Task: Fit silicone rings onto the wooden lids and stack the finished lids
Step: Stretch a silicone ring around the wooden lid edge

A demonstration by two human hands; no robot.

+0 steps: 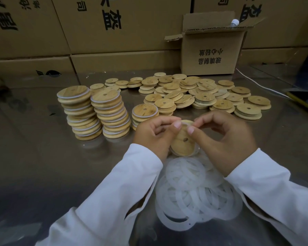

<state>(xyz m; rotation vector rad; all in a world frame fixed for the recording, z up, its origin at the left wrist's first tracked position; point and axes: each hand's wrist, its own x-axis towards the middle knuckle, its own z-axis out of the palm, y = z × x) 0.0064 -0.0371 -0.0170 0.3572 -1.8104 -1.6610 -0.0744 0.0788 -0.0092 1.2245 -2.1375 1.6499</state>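
Note:
My left hand (pixel 154 134) and my right hand (pixel 222 139) hold one round wooden lid (pixel 182 144) upright between them above the table. Both thumbs and forefingers pinch a translucent silicone ring (pixel 186 123) at the lid's top edge. A heap of loose silicone rings (pixel 197 190) lies under my wrists. Two tall stacks of ringed lids (pixel 94 112) stand at the left, with a short third stack (pixel 144 112) just beyond my left hand. Several bare lids (pixel 203 95) lie spread behind.
The steel table (pixel 43 166) is reflective. An open cardboard box (pixel 212 50) stands at the back right, a bottle cap (pixel 234 22) showing above it. Large cartons (pixel 96 32) wall off the back. A white cable (pixel 256 84) runs at the right.

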